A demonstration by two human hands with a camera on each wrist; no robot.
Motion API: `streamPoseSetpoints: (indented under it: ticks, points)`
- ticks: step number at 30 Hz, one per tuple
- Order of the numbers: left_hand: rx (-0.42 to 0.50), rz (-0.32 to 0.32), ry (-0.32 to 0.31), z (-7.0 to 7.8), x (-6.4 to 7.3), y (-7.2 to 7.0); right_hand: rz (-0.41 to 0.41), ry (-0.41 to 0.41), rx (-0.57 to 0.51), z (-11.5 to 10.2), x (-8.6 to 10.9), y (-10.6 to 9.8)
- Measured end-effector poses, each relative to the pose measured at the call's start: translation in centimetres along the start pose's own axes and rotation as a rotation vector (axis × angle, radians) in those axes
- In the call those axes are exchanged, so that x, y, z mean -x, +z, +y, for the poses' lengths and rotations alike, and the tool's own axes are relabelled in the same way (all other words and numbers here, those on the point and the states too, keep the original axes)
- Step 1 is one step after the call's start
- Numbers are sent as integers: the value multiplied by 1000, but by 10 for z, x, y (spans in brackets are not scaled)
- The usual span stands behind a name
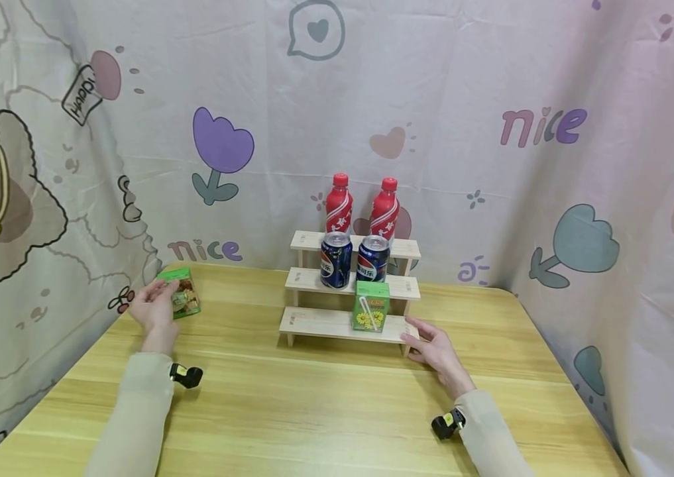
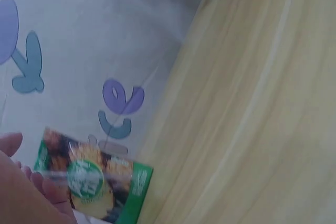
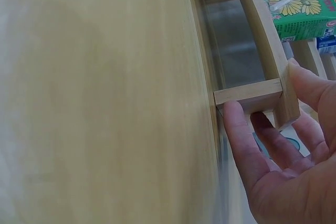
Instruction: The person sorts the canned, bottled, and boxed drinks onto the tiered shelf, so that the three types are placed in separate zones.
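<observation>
At the left end of the table, my left hand [image 1: 154, 310] holds a small green box [image 1: 187, 297] with food pictures on its front. In the left wrist view the fingers [image 2: 50, 190] lie at the left edge of that box [image 2: 100, 179]. My right hand [image 1: 437, 351] grips the right end of a three-step wooden display shelf [image 1: 319, 322]. Seen from the right wrist, the thumb [image 3: 304, 80] is on the board and the fingers are at the leg. A green drink carton [image 1: 370, 307] with a straw stands on the bottom step.
Two dark blue cola cans [image 1: 336, 260] stand on the middle step. Two red bottles [image 1: 339, 204] stand on the top step. Patterned curtains [image 1: 313, 119] enclose the wooden table [image 1: 307, 411] at the back and sides.
</observation>
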State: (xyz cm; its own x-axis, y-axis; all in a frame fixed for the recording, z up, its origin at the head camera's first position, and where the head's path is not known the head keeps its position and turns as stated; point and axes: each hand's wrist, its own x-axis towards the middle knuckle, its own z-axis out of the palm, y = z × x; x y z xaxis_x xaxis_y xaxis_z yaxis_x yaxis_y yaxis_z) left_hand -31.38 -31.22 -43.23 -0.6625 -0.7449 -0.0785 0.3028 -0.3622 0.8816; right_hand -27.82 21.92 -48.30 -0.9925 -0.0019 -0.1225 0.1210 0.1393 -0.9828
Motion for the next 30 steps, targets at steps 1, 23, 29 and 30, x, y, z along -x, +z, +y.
streamPoseSetpoints:
  ticks: [1,23,29,30]
  points:
    - [4,9,-2,0,-2,-2,2,1,0,0,0,0]
    - [-252,-108,-75,-1,-24,-1,-7,-15,23,1,1,-1]
    - [-295,-111,-75,-2,-23,-3,3,-6,21,1,0,-2]
    - [-292,-113,-80,-2,-23,-4,-2,-15,25,1,0,-2]
